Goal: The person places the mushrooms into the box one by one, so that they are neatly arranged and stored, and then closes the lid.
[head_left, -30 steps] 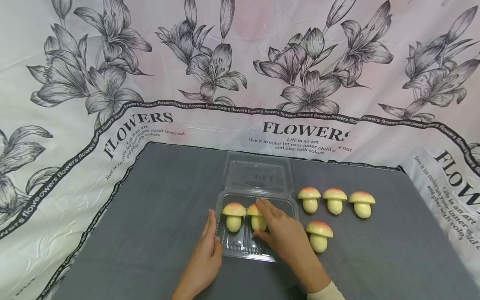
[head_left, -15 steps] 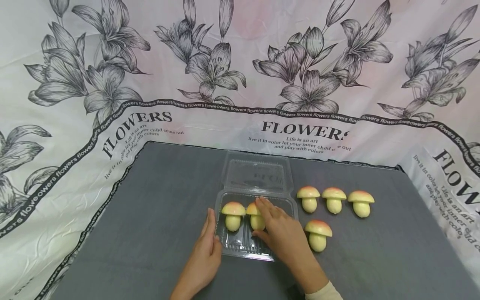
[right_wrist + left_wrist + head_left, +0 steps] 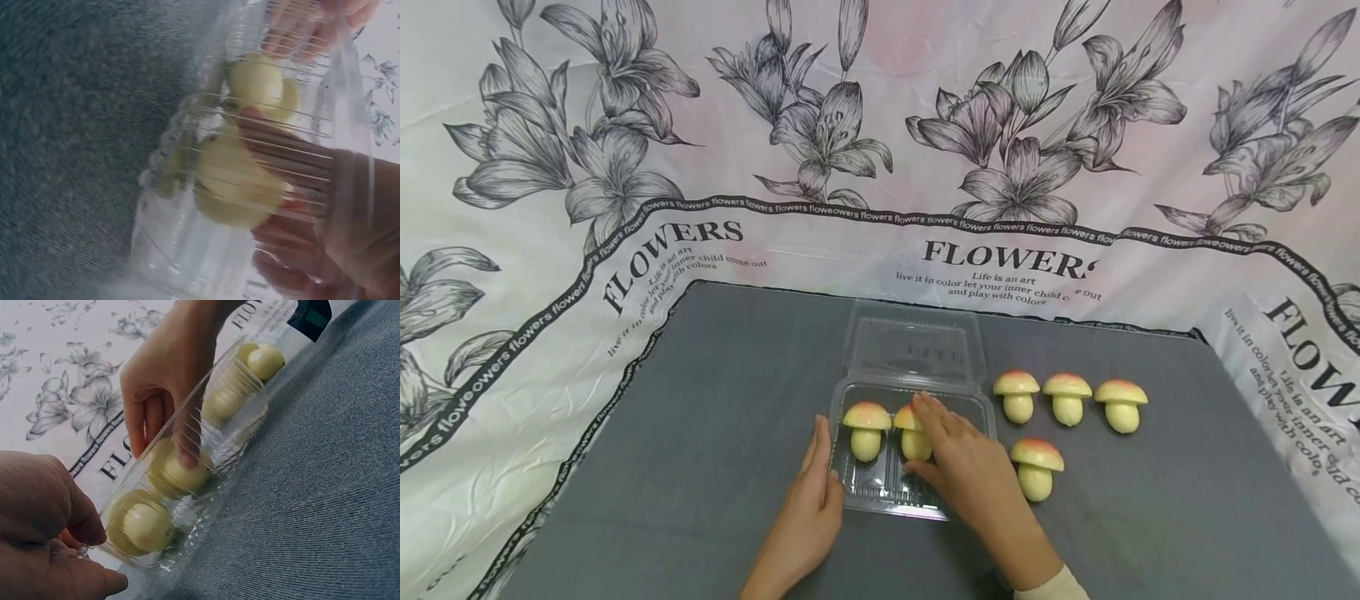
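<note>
Mushroom-shaped model (image 3: 913, 447), pale yellow with a red-tinged cap, is held at the middle of a clear plastic clamshell tray (image 3: 887, 505) between the thumb and bent fingers of the right hand (image 3: 972, 468). Its long axis is aligned near to far, cap far, stem pointed near. The right part of its cap is covered by the fingers; whether the tray floor is touched by it cannot be told. Just left of it, a matching mushroom (image 3: 867, 435) is laid the same way. The tray's left rim is pinched by the left hand (image 3: 805, 517). The hinged lid (image 3: 913, 346) is opened out to the far side. To the right, a row of three mushrooms (image 3: 1067, 398) and one nearer mushroom (image 3: 1037, 472) are laid on the grey tabletop (image 3: 715, 417), caps far. Outlines are blurred behind the ribbed plastic in the right wrist view. The right sleeve (image 3: 1054, 585) is cut off at the near edge.
</note>
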Action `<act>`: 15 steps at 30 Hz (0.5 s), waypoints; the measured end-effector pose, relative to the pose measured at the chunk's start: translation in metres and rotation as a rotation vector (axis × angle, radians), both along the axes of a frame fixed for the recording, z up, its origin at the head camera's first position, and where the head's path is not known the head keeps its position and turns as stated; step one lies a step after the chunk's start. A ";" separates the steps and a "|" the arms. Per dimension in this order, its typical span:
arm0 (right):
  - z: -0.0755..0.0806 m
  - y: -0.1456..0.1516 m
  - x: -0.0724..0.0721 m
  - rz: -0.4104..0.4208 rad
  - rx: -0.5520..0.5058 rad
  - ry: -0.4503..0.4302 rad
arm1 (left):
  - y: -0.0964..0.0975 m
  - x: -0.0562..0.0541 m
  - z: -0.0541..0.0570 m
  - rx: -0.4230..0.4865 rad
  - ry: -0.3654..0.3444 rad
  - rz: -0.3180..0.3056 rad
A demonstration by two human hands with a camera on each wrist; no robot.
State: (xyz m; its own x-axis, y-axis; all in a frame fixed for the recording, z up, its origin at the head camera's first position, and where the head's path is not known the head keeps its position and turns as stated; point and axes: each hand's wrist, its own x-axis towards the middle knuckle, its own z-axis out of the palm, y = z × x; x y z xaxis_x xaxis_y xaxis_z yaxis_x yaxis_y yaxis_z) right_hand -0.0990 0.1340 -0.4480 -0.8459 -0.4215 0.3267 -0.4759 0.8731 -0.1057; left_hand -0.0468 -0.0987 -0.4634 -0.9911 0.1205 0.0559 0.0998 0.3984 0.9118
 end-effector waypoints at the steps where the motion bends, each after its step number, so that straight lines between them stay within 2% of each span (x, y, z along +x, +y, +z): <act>1: 0.002 0.001 0.001 -0.005 -0.009 -0.002 | 0.000 0.000 0.000 0.003 0.000 0.000; 8: 0.014 0.011 0.007 -0.013 -0.107 -0.010 | 0.000 0.002 -0.001 0.007 0.002 0.001; 15: 0.027 0.032 0.012 -0.062 -0.161 -0.027 | 0.000 0.001 -0.003 0.000 -0.024 0.002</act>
